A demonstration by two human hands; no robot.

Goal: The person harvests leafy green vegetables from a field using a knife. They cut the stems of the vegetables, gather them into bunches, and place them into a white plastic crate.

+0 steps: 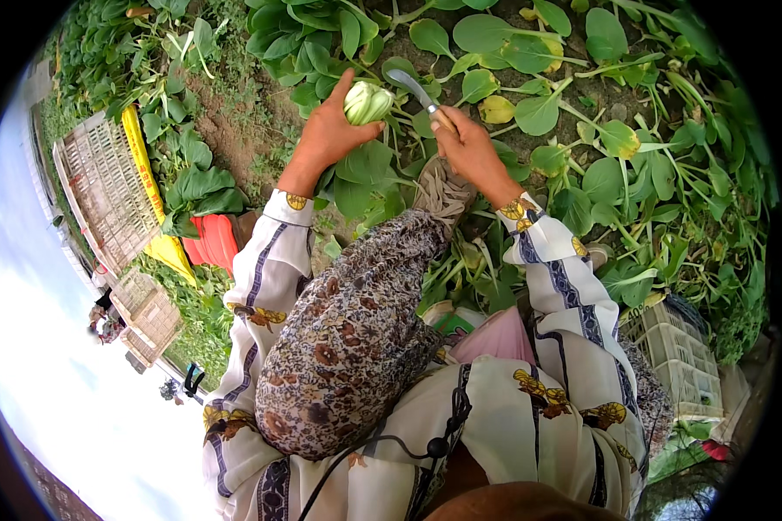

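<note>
My left hand (329, 133) grips a head of bok choy (369, 103) by its pale green stalks, with the thumb and forefinger spread around it. The cut-looking end faces up towards me, and leaves partly hide how far the head reaches. Just to the right, my right hand (470, 146) is closed on the wooden handle of a small curved knife (420, 91). Its hooked blade points up and left, close to the bok choy but apart from it. Beneath my right hand is a beige shoe (444, 192) among the plants.
Loose green and yellowing leaves (537, 114) cover the soil. At the left are plastic crates (107, 189), a yellow sack (142, 169) and a red object (212, 241). Another crate (671, 358) stands at the lower right. People (107, 319) are far off at the left.
</note>
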